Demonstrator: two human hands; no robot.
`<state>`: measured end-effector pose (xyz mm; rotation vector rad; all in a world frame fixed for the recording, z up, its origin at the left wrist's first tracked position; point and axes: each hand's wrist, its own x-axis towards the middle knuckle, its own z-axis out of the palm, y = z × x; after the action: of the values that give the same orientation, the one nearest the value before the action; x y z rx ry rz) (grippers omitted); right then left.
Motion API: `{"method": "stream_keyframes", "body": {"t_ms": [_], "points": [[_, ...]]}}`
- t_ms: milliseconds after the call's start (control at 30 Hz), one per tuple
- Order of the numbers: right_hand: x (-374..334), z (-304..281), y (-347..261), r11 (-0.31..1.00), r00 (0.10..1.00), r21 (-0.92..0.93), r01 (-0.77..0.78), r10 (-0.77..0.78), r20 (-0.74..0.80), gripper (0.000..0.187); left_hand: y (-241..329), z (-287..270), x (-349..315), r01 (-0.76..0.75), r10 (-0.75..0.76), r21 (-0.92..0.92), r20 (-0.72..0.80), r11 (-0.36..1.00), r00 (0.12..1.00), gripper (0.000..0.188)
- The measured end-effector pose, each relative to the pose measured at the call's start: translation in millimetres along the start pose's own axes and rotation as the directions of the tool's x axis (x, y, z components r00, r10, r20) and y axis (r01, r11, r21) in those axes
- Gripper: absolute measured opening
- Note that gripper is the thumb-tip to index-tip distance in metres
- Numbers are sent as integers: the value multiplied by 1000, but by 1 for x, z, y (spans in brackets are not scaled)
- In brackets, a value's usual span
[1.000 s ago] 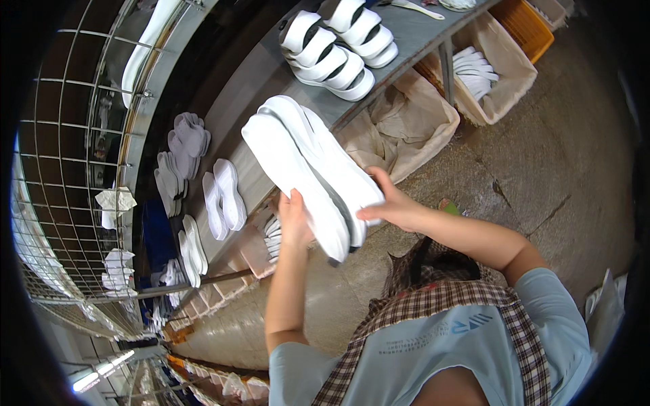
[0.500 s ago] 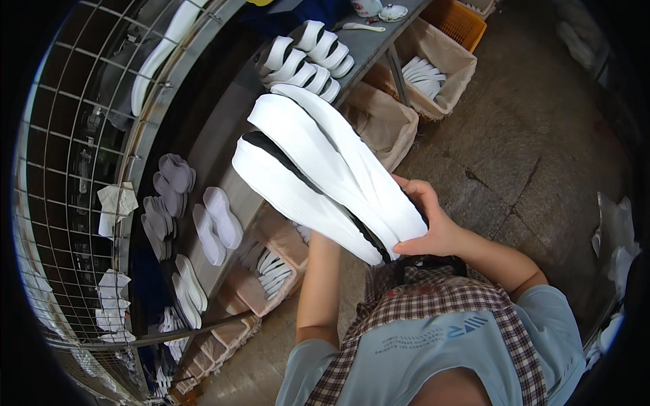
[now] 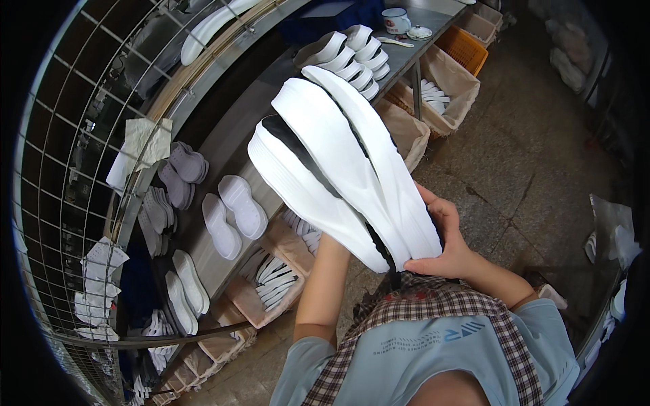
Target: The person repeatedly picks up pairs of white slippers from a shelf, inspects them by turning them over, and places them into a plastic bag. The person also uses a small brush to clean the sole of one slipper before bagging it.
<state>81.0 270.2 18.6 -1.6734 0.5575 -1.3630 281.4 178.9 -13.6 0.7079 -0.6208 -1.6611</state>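
Note:
A bundle of white shoe soles (image 3: pixel 332 145) with black inner edges is held up in front of my body, heels gathered toward me and the far ends fanned apart. My right hand (image 3: pixel 448 237) is closed round the near right end, its thumb on the white side and its fingers along the far edge. My left forearm (image 3: pixel 323 287) reaches up behind the bundle from below. The soles hide my left hand and its fingers.
A long bench (image 3: pixel 233 128) at left carries pale insoles (image 3: pixel 233 213), with stacked white soles (image 3: pixel 349 61) and an enamel mug (image 3: pixel 396 21) farther along. Cloth-lined bins (image 3: pixel 450 88) stand below it. A wire mesh rack (image 3: pixel 74 155) rises at far left.
The view has shifted, so the bench and bins sit farther right. The soles are spread slightly wider at their far ends. My right hand keeps its hold.

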Motion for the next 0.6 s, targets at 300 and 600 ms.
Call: {"method": "stream_keyframes", "body": {"t_ms": [300,600], "points": [[-2,30,-9,998,1000,-65,4,-6,-30,82,13,-13,-10,6,-7,35,36,999,999,47],[-1,31,-5,994,999,-100,47,-49,-22,83,15,-14,-4,22,-26,80,50,997,998,47]]}}
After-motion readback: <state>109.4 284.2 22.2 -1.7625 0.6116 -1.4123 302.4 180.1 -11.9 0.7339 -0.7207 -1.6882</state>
